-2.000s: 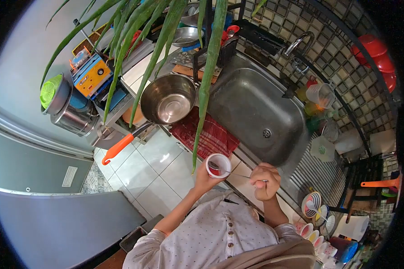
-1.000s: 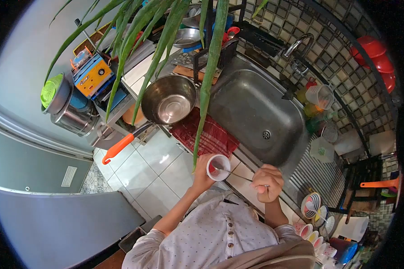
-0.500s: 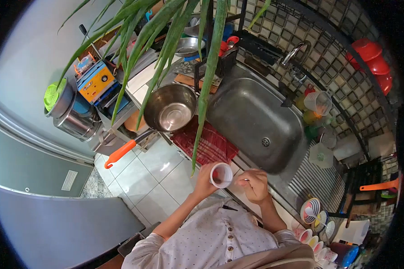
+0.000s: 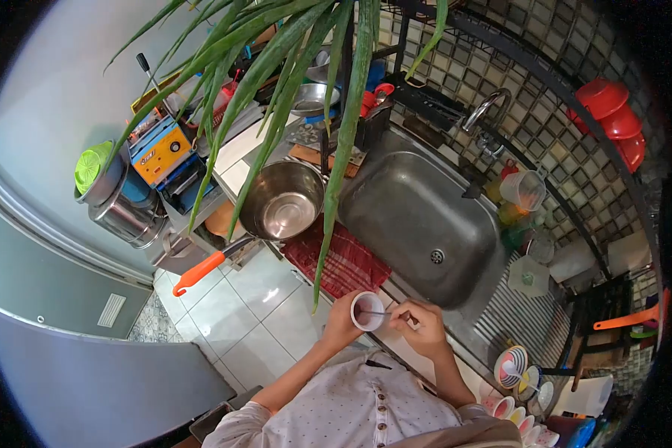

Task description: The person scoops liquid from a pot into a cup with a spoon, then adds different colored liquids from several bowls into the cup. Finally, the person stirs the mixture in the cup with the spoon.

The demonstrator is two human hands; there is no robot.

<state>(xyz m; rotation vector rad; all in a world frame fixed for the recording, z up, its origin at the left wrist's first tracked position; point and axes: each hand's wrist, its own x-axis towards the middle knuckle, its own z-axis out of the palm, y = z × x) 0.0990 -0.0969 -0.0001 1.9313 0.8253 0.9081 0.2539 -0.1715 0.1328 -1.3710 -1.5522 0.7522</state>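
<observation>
My left hand [image 4: 342, 321] is wrapped around a white cup [image 4: 358, 324] just in front of my body. Some reddish-brown contents show inside, too small to name. A thin metal spoon [image 4: 384, 313] is pinched in my right hand [image 4: 422, 328], and its far end reaches over the rim into the cup. The spoon's bowl is not clearly visible. Beyond the cup, a red patterned cloth [image 4: 340, 261] lies along the counter edge.
A deep steel pan [image 4: 282, 205] with an orange handle [image 4: 199, 273] stands left of the steel sink [image 4: 418, 216]. Long green leaves [image 4: 343, 149] hang across the view. Bowls [image 4: 510, 367] and several cups [image 4: 504, 408] stand at the right, near the ribbed drainboard [image 4: 526, 313].
My right hand has turned and the spoon's end is now inside the cup. The cup has shifted slightly lower in view, along with the whole scene.
</observation>
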